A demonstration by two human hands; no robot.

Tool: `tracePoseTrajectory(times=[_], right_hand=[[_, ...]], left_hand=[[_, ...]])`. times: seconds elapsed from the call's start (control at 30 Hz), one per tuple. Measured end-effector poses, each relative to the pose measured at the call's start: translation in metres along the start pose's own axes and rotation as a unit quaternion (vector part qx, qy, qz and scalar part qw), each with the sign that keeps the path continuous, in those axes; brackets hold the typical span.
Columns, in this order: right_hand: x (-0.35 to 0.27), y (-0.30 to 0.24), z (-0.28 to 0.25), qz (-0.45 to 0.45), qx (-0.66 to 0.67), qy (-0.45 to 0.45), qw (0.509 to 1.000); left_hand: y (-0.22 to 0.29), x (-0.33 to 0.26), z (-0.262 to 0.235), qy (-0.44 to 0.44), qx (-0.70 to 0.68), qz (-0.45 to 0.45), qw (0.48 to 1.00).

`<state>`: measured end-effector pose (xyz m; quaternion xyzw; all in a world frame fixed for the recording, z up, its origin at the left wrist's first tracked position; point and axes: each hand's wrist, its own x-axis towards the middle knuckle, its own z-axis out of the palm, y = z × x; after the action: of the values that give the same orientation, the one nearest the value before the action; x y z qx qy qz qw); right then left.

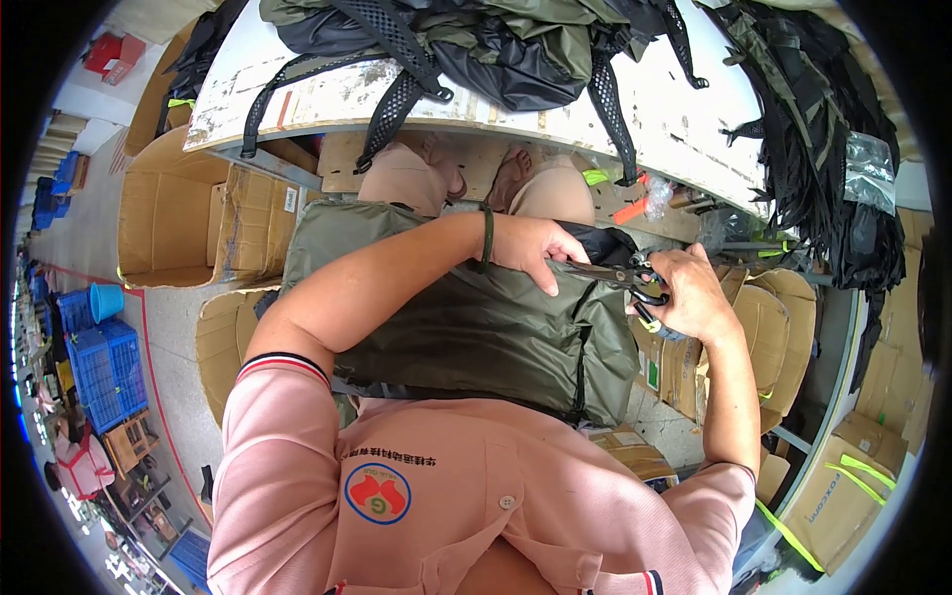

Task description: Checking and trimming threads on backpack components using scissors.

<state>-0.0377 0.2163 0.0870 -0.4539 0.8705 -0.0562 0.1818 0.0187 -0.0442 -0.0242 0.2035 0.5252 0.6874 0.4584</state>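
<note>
A dark olive-green fabric bag (446, 337) with black seams lies across my lap, below the table edge. My left hand (526, 248) grips fabric at the bag's far side, near the middle, with the thumb on top and the fingertips partly hidden. In my right hand (691, 296) is a pair of scissors (603, 274) with dark blades and black handles. Its blades point left, over the bag's far right edge, and their tips are close to my left fingers. Whether anything is between the blades I cannot tell.
Ahead, a worn white table (327, 104) carries heaped green and black bags (516, 55) with hanging mesh straps. More black straps (823, 149) hang at the right. Cardboard boxes (164, 223) stand on both sides. Blue crates (104, 372) are farther left.
</note>
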Motion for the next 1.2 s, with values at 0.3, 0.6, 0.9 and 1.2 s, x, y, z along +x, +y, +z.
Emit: tracePoseTrajectory(times=[0.3,0.6,0.9,1.2], right_hand=[[0.009,-0.004,0.006,-0.010,0.010,-0.015,1.000],[0.008,-0.004,0.005,0.005,0.011,-0.044,0.999],[0.015,-0.008,0.006,-0.015,0.000,-0.030,0.999],[0.012,-0.010,0.014,-0.004,0.041,-0.033,0.999]], left_hand=[[0.008,-0.002,0.003,0.005,0.019,0.005,1.000],[0.000,0.001,0.001,0.012,0.053,0.048,0.997],[0.000,0.001,0.001,0.013,0.078,0.020,0.997],[-0.005,0.001,0.002,0.017,0.095,0.052,0.994]])
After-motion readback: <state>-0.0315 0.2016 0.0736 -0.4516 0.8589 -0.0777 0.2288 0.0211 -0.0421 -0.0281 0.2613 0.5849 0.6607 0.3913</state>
